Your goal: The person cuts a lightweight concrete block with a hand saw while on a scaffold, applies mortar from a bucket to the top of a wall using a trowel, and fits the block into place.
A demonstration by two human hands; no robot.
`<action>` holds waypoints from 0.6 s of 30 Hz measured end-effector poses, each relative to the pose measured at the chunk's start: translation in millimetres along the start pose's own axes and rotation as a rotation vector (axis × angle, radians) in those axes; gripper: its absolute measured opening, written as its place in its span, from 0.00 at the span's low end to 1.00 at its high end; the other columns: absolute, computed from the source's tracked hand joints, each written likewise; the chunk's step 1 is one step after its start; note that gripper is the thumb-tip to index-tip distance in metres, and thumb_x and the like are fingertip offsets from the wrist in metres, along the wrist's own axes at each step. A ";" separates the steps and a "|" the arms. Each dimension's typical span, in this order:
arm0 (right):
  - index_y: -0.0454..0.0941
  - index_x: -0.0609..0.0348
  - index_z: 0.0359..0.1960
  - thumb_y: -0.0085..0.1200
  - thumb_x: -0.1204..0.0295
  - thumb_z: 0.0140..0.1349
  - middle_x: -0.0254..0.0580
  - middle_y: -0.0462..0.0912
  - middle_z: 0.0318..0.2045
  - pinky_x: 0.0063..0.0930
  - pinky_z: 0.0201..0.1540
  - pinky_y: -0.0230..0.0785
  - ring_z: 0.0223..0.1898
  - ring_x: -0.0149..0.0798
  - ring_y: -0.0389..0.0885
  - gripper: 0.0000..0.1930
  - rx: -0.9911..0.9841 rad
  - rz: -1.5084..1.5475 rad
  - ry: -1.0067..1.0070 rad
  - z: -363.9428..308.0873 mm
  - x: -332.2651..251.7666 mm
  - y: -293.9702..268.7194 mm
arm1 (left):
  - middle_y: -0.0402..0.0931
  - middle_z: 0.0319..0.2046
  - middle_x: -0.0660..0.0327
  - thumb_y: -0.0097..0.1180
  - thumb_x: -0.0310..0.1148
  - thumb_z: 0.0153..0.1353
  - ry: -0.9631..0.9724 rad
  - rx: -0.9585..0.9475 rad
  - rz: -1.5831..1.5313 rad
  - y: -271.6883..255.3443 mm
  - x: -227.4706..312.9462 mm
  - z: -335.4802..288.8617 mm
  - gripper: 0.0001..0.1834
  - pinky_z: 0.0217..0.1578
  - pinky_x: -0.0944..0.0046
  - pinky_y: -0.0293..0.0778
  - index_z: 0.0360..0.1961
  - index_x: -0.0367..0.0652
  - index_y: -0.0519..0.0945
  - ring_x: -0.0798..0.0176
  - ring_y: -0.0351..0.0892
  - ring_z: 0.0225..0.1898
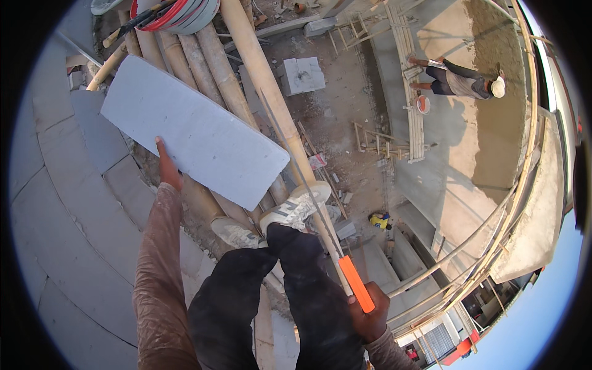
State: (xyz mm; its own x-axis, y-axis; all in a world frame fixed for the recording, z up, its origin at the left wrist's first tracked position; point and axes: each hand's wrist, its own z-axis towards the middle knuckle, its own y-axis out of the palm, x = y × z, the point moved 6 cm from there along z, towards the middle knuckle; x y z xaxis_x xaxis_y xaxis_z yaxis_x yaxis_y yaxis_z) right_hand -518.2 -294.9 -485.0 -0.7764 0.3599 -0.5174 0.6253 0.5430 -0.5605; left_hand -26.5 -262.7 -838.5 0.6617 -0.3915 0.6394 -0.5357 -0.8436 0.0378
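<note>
A long pale grey-white lightweight block point(194, 132) lies tilted across bamboo poles in front of my feet. My left hand point(169, 168) grips its near edge, a finger on the top face; the other fingers are partly hidden. In my right hand point(373, 313) is a hand saw point(355, 282) with an orange handle, closed in my fingers. Its thin dark blade, seen nearly edge-on, points up and away, to the right of the block and apart from it. My shoes point(296, 206) rest on the poles, just beyond my dark trousers.
Bamboo poles point(237, 92) form the platform, with a deep drop to the ground right of it. A block wall point(68, 179) runs along the left. A bucket point(191, 15) stands at the far end. Below, a co-worker point(459, 80) stands on a bamboo scaffold by a plastered wall.
</note>
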 end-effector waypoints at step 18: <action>0.71 0.64 0.23 0.63 0.69 0.63 0.44 0.70 0.18 0.35 0.26 0.64 0.19 0.41 0.70 0.16 -0.059 0.019 0.051 -9.3 4.7 28.7 | 0.27 0.78 0.36 0.77 0.58 0.46 0.365 -0.238 1.865 143.0 -27.2 -121.6 0.75 0.73 0.27 0.40 0.79 0.37 0.36 0.30 0.27 0.79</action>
State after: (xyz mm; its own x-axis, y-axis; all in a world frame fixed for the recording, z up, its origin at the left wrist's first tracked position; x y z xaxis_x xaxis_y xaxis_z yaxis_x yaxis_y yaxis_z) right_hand -504.7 -270.6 -497.5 -0.7682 0.4082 -0.4932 0.6356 0.5787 -0.5110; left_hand -184.9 -328.0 -757.1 -0.8627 -0.4970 0.0933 -0.4041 0.5665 -0.7182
